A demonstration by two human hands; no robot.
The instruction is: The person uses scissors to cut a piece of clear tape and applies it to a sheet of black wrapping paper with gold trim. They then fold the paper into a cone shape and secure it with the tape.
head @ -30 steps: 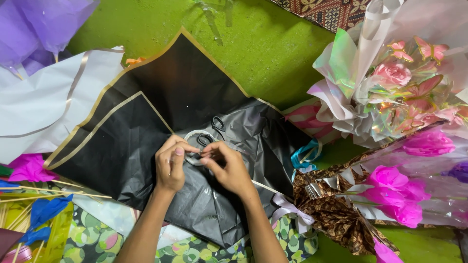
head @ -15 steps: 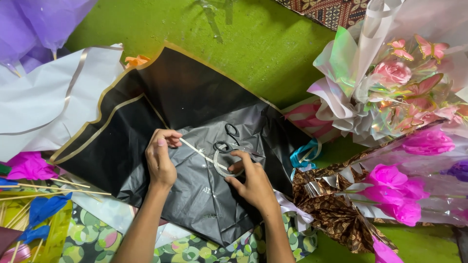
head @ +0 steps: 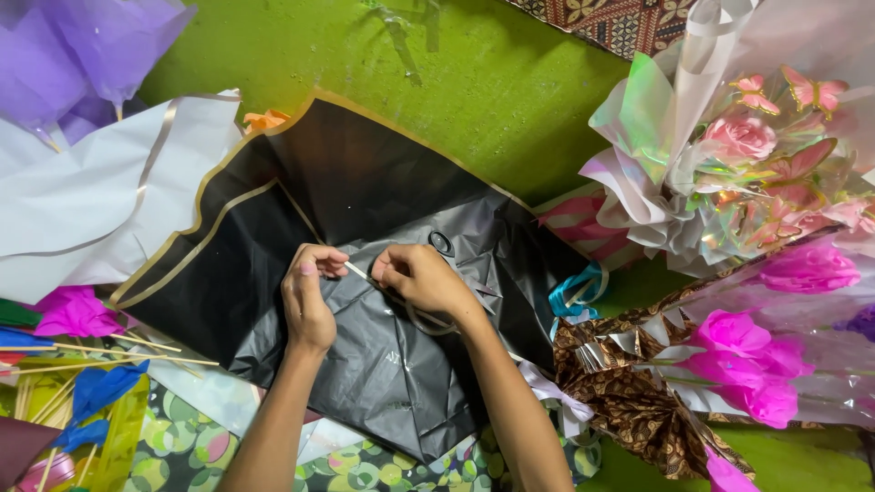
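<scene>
**Both hands pinch a thin stick over black wrapping paper**

Your left hand (head: 308, 301) and right hand (head: 421, 278) meet over the middle of the black wrapping paper (head: 365, 191), which lies spread on the green surface (head: 474, 91). Between them runs a thin pale stick (head: 356, 271); your left fingertips grip one end and your right hand is clenched around the other. A loop of clear tape (head: 428, 321) shows just under your right wrist, lying on the crumpled grey part of the sheet. A white sheet with a gold edge (head: 82, 196) lies to the left, a wrapped pink rose bouquet (head: 743, 141) to the right, and magenta paper flowers (head: 743, 364) lower right.
</scene>
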